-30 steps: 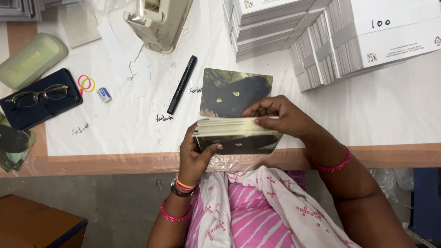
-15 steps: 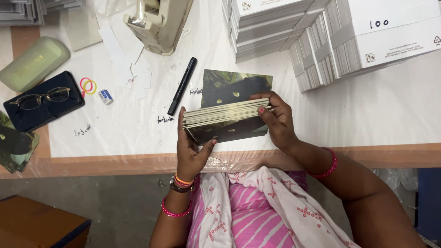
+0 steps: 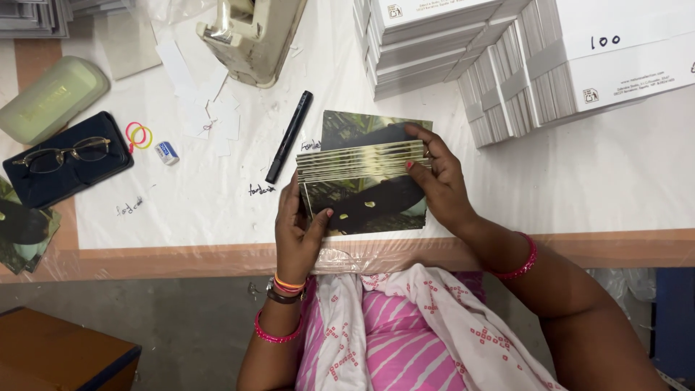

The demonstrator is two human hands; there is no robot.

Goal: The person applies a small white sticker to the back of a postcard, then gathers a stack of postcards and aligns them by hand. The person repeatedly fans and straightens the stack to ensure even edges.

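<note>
Fingers [image 3: 423, 137] grip dark, glossy card stack [image 3: 362, 161] — fanned.

The single head-worn camera looks steeply down (from close above) at the table [image 3: 594, 195] edge and lap.

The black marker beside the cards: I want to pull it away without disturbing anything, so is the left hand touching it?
Apart. In the head view, bare white table shows between the black marker and the left hand, which grips the stack of cards.
</note>
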